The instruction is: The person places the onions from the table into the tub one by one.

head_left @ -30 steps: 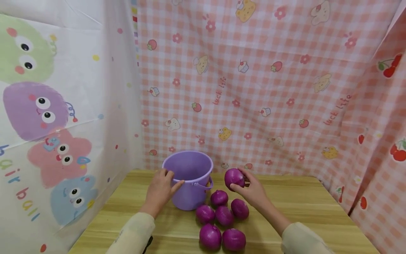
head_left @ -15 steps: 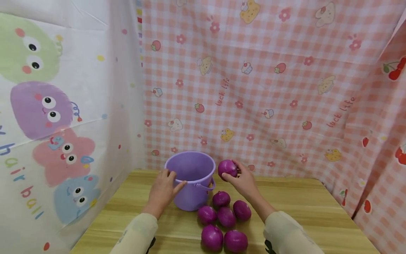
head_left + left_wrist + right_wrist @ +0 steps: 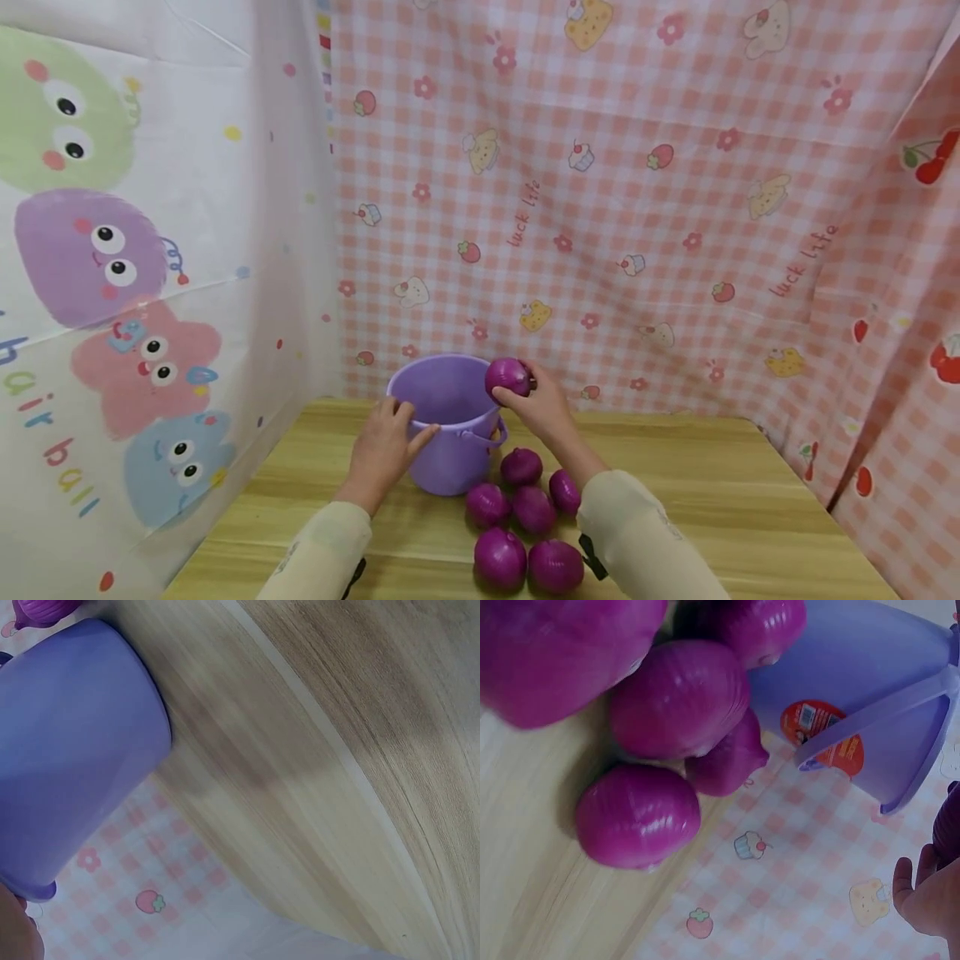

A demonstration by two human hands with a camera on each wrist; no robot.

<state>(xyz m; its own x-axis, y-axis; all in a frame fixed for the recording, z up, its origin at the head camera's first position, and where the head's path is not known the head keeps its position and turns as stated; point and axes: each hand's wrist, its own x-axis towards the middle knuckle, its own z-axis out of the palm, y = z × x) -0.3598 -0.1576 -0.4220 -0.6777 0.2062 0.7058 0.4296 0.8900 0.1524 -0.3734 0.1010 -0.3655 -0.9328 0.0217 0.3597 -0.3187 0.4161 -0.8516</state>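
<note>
A purple plastic bucket [image 3: 448, 460] stands upright on the wooden table, its handle [image 3: 483, 440] hanging down on the right. My left hand [image 3: 381, 450] holds the bucket's near-left rim, fingers over the edge and thumb on the outside. With my right hand [image 3: 546, 408] I grip a red onion [image 3: 506, 379] at the bucket's right rim; whether it touches the rim I cannot tell. Several more red onions [image 3: 533, 510] lie grouped in front and to the right of the bucket. In the right wrist view the held onion [image 3: 949, 829] is mostly cut off. The bucket's bottom is hidden.
A pink checked cloth [image 3: 600, 208] hangs behind the table [image 3: 697, 467]. On the left is a white cloth [image 3: 247, 208] with cartoon figures, and another printed cloth [image 3: 892, 333] hangs on the right. An orange-red label [image 3: 825, 735] is stuck on the bucket's side.
My right hand has carried the onion leftward and slightly up, from right of the bucket to its right rim. The left hand stays on the rim; the other onions lie where they were.
</note>
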